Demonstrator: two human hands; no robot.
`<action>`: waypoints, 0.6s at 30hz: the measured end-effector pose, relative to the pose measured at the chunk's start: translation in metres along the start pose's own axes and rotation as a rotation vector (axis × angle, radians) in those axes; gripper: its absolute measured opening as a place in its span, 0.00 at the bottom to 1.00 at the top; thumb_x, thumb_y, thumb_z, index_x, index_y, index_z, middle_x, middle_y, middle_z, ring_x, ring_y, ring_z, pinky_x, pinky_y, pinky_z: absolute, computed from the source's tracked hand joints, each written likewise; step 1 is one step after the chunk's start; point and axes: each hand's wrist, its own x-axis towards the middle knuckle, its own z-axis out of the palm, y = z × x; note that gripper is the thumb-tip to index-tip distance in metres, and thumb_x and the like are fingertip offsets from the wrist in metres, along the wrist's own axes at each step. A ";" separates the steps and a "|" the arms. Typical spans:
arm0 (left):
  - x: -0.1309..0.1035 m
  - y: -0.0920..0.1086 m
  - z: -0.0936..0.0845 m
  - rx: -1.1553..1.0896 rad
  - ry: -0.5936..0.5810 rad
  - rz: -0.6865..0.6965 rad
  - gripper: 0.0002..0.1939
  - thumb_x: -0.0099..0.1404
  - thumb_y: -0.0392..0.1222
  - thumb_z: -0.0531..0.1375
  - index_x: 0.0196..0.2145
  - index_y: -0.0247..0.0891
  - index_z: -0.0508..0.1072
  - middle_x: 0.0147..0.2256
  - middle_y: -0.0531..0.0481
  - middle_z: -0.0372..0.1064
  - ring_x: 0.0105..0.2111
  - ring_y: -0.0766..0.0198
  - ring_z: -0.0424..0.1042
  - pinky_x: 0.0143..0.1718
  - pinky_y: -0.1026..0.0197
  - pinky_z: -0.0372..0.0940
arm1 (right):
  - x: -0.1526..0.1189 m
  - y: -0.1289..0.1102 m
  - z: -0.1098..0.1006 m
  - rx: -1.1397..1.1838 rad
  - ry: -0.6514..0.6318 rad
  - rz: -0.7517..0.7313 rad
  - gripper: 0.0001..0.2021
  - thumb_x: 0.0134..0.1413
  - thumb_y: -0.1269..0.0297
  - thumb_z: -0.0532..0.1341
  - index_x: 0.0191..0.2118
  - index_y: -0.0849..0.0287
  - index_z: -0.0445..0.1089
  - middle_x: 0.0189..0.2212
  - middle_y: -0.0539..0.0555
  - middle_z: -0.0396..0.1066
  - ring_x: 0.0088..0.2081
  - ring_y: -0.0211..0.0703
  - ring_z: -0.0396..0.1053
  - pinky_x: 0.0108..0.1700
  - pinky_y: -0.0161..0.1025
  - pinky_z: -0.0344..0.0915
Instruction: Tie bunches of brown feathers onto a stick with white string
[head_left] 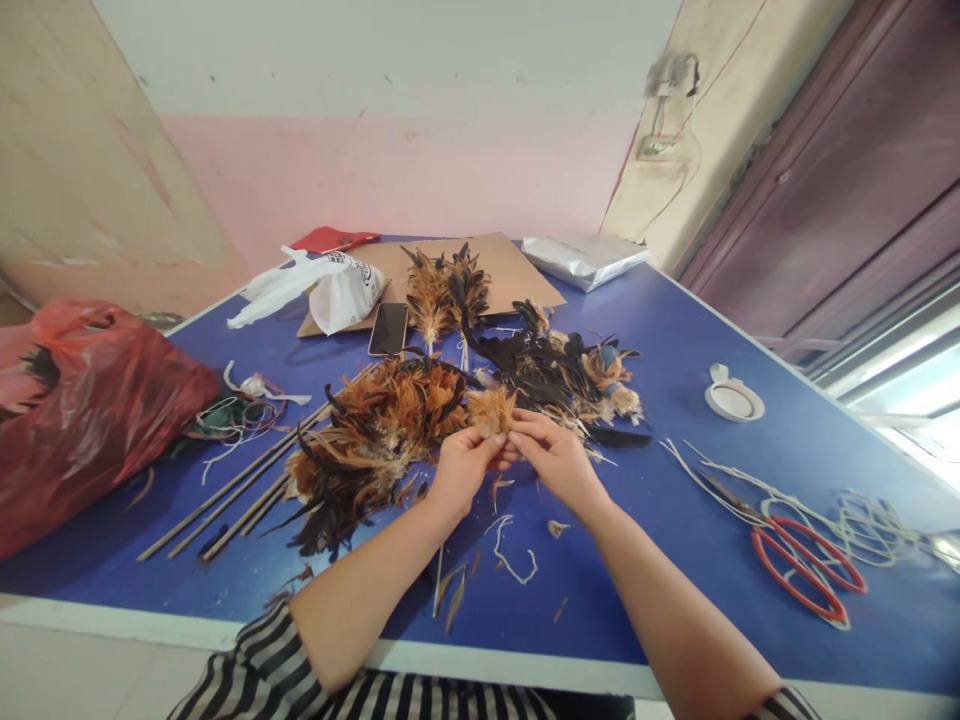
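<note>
Both hands meet over the middle of the table around a small bunch of light orange-brown feathers. My left hand pinches its base from the left, fingers curled. From the right, my right hand grips the same base between thumb and fingers. What lies inside the fingertips is hidden. A thin pale stick shows below my left wrist; whether it joins the bunch I cannot tell. Just left lies a big heap of orange and black feathers. Behind my right hand spreads a pile of dark feathers.
Feather dusters rest on cardboard near a phone. Wooden sticks and a red plastic bag are at left. Red-handled scissors, white string and a tape roll lie at right.
</note>
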 end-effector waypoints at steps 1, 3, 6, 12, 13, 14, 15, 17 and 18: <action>-0.001 0.000 0.001 0.021 -0.011 -0.007 0.15 0.45 0.44 0.66 0.28 0.31 0.74 0.24 0.46 0.72 0.23 0.67 0.70 0.28 0.65 0.65 | 0.001 0.001 -0.002 0.102 0.011 0.068 0.09 0.48 0.63 0.58 0.35 0.59 0.73 0.41 0.57 0.70 0.43 0.45 0.67 0.46 0.43 0.62; -0.002 0.000 0.002 0.046 -0.039 -0.019 0.14 0.46 0.45 0.66 0.27 0.30 0.74 0.24 0.46 0.72 0.22 0.67 0.70 0.27 0.65 0.65 | 0.003 0.003 -0.005 0.249 0.031 0.188 0.10 0.44 0.61 0.62 0.32 0.60 0.72 0.31 0.54 0.72 0.34 0.42 0.69 0.40 0.40 0.64; -0.003 -0.002 0.001 0.052 -0.103 -0.052 0.14 0.47 0.44 0.65 0.27 0.29 0.74 0.24 0.44 0.72 0.23 0.67 0.70 0.26 0.66 0.65 | 0.003 0.003 -0.006 0.364 0.041 0.306 0.10 0.39 0.61 0.65 0.28 0.61 0.72 0.23 0.50 0.70 0.26 0.36 0.66 0.34 0.37 0.63; -0.001 -0.001 -0.003 -0.057 -0.174 -0.211 0.11 0.49 0.40 0.65 0.28 0.28 0.74 0.25 0.43 0.72 0.23 0.68 0.71 0.26 0.68 0.65 | 0.003 0.005 -0.006 0.539 0.015 0.398 0.10 0.36 0.61 0.66 0.25 0.61 0.70 0.20 0.46 0.67 0.23 0.32 0.62 0.30 0.33 0.60; -0.001 -0.001 -0.004 -0.063 -0.183 -0.228 0.10 0.49 0.40 0.65 0.27 0.28 0.74 0.25 0.44 0.72 0.23 0.68 0.71 0.25 0.68 0.65 | 0.003 0.004 -0.005 0.548 0.004 0.404 0.10 0.36 0.60 0.66 0.25 0.61 0.70 0.20 0.46 0.67 0.22 0.32 0.62 0.30 0.33 0.60; 0.000 0.000 -0.004 -0.062 -0.192 -0.237 0.10 0.49 0.39 0.65 0.27 0.28 0.74 0.25 0.44 0.72 0.23 0.68 0.71 0.25 0.69 0.65 | 0.003 0.004 -0.005 0.541 0.001 0.398 0.10 0.36 0.60 0.66 0.25 0.62 0.70 0.20 0.46 0.67 0.23 0.32 0.62 0.30 0.34 0.60; 0.000 0.000 -0.004 -0.056 -0.201 -0.243 0.10 0.49 0.39 0.65 0.27 0.28 0.74 0.25 0.44 0.72 0.22 0.68 0.71 0.25 0.69 0.65 | 0.003 0.004 -0.005 0.519 0.005 0.385 0.10 0.36 0.61 0.66 0.25 0.62 0.70 0.20 0.46 0.67 0.23 0.32 0.62 0.31 0.34 0.60; 0.000 0.001 -0.005 -0.037 -0.214 -0.241 0.10 0.49 0.40 0.65 0.26 0.28 0.74 0.24 0.44 0.72 0.22 0.68 0.71 0.24 0.69 0.64 | 0.003 0.004 -0.005 0.453 0.024 0.350 0.10 0.37 0.61 0.66 0.25 0.62 0.70 0.21 0.47 0.67 0.24 0.33 0.63 0.32 0.34 0.60; 0.000 0.000 -0.005 -0.028 -0.220 -0.237 0.10 0.48 0.40 0.65 0.26 0.28 0.74 0.24 0.44 0.72 0.23 0.67 0.71 0.24 0.69 0.64 | 0.003 0.004 -0.004 0.426 0.029 0.335 0.10 0.37 0.61 0.66 0.26 0.62 0.70 0.22 0.47 0.67 0.25 0.33 0.63 0.32 0.34 0.60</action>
